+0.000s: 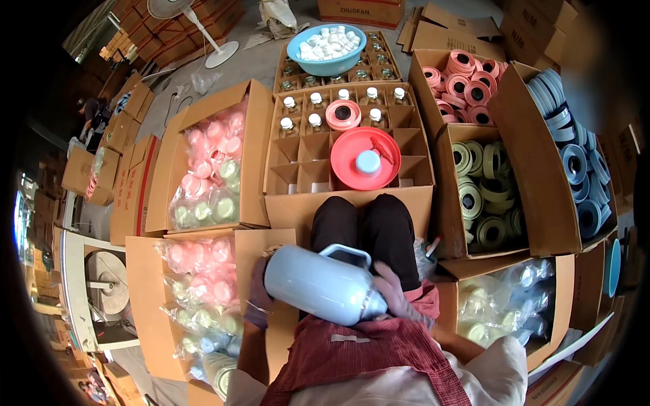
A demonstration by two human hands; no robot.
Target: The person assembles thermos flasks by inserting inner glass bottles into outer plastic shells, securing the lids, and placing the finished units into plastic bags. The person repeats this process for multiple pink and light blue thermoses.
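While the blue flask [315, 281] slants across the person's lap [335, 227], the left hand [260, 291] has its grip on the wide end. Right hand [399, 298] is up against the narrow end — too blurred to tell how tight that grip is. Straight ahead there's a divided cardboard box [288, 210]: white-capped bottles [315, 122] in the far slots, a pink ring [343, 113] on top, plus a red dish [343, 162] holding a light blue cap [368, 161]. Behind that, a blue basin [323, 68] is heaped with little white caps [330, 42]. Boxes on the right hold green rings [470, 199], pink rings [479, 93] and blue rings [574, 162] — and the left box [257, 149] has bagged pink and green pieces [215, 142].
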